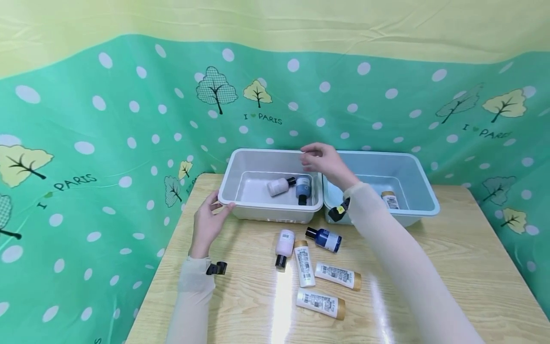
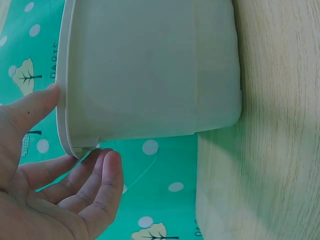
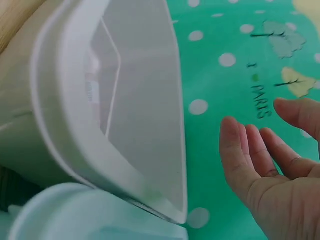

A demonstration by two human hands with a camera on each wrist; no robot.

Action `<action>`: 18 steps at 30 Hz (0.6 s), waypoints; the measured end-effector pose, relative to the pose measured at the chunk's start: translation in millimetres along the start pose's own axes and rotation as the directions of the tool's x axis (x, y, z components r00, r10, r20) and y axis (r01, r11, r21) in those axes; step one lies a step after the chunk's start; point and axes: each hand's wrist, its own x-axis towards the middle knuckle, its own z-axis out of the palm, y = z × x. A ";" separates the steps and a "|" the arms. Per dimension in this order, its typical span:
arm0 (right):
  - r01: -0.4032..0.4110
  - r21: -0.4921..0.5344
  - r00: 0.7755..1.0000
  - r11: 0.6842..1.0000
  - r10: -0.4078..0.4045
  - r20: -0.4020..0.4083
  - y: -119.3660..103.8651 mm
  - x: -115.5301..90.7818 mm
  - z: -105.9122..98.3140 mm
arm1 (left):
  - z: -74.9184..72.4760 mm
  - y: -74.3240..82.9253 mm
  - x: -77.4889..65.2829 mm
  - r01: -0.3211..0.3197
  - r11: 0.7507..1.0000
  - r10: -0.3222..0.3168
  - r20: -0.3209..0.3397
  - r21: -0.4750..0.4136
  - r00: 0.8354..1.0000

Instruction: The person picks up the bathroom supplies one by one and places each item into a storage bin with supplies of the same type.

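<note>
At the left front corner of a grey-white rectangular plastic bin (image 1: 270,214), the person's left hand (image 1: 207,222) is at work. Grip: thumb on the rim, fingers curled about the corner, holding it. The bin sits on the light wood-grain bench (image 1: 472,248). Over its right rear part, the right hand (image 1: 324,161) is raised; grip relaxed, fingers loosely bent, holding nothing, thumb apart from the fingertips.

Bin contents, both lying: a pale pink bottle with black cap (image 1: 279,187), cap pointing right, and a blue bottle with black cap (image 1: 303,187), cap toward the front wall. Just beside on the right: a light-blue rectangular plastic bin (image 1: 378,165), containing a white tube with gold cap (image 1: 390,200) near its right end.

Bench, in front of the bins, all lying: a second pale pink bottle (image 1: 285,243), cap toward the person; a dark blue bottle (image 1: 328,240), cap left; three white gold-capped tubes (image 1: 304,263), one with its cap toward the bins, two with caps to the right.

Behind: green and yellow cloth (image 1: 129,119) printed with white dots and trees.
</note>
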 end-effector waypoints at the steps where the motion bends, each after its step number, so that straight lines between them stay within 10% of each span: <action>1: 0.017 0.000 1.000 1.000 -0.017 0.007 -1.4 -4.9 -0.5 | -0.4 -0.2 0.0 -0.002 1.000 0.002 -0.002 0.000 1.000; 18: 0.135 -0.117 0.991 0.984 -0.132 0.029 15.0 -101.3 -17.1 | 0.4 1.4 -0.8 -0.039 0.999 0.039 -0.009 0.020 0.999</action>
